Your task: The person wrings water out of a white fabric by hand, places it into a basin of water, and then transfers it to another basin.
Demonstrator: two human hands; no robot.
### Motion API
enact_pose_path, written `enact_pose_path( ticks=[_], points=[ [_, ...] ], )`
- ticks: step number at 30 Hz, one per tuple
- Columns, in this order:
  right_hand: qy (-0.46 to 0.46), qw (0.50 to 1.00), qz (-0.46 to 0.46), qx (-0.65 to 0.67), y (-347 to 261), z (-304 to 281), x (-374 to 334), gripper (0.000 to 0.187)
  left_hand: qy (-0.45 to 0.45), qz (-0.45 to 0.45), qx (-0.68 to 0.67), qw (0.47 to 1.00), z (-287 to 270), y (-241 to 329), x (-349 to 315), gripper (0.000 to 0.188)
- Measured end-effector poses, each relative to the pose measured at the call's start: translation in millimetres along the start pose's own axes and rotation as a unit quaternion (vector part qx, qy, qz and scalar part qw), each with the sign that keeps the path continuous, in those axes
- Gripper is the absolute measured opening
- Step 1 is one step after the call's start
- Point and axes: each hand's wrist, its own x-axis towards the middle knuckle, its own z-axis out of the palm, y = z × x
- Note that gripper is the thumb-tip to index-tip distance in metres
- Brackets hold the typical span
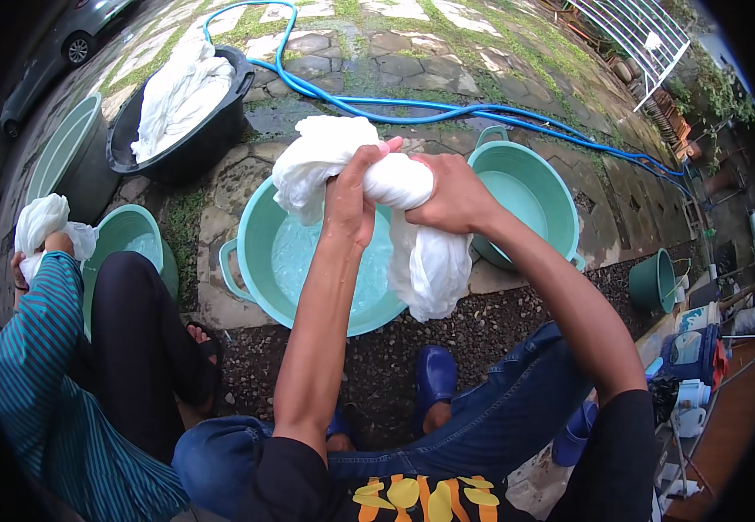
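Above the teal basin [255, 261] of water: white cloth [395, 217] gripped twisted, tail hanging over the near rim, presumably so run-off falls back in. Left hand [349, 196] clenched round its middle; right hand [451, 196] clenched just beside. Beyond the basin, black tub [221, 122] heaped with white laundry; right of it, second teal basin [525, 191]; behind, blue hose [447, 109].

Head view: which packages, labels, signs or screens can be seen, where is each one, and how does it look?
Packages: right edge, on a wooden shelf; a cluster of small blue, white and red containers, too blurred to tell apart.
No signs or screens show.
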Motion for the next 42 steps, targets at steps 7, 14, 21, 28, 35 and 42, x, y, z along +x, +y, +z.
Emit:
enact_pose_path(
  ticks=[7, 14, 21, 28, 35, 42],
  points=[
    [-0.107, 0.926, 0.134, 0.336, 14.5, 47.3, -26.1, 0.025, -0.026, -0.073, -0.289, 0.954, -28.7, -20.9, 11.1, 0.056],
    [-0.157, 0.672, 0.237, 0.684, 6.0, 73.4, -50.3, 0.040, -0.175, -0.033, -0.416, 0.892, -47.5, -55.0, 8.8, 0.035],
    [-0.095, 0.457, 0.199, 0.861, -18.6, 105.3, -76.5, 0.082, -0.265, -0.083, -0.552, 0.786, -29.8, -70.2, 2.8, 0.028],
    [-0.063, 0.428, 0.235, 0.870, -10.1, 115.6, -77.1, 0.081, -0.165, -0.103, -0.568, 0.800, -46.5, -93.1, -3.8, 0.031],
    [-0.118, 0.540, 0.344, 0.759, 21.6, 94.1, -67.6, 0.072, -0.046, -0.055, -0.464, 0.883, -47.2, -71.5, 6.2, 0.055],
    [-0.011, 0.994, 0.100, 0.046, -6.0, 44.6, -27.5, 0.102, 0.199, -0.050, -0.353, 0.913, -68.4, -46.2, 18.8, 0.029]
  ],
)
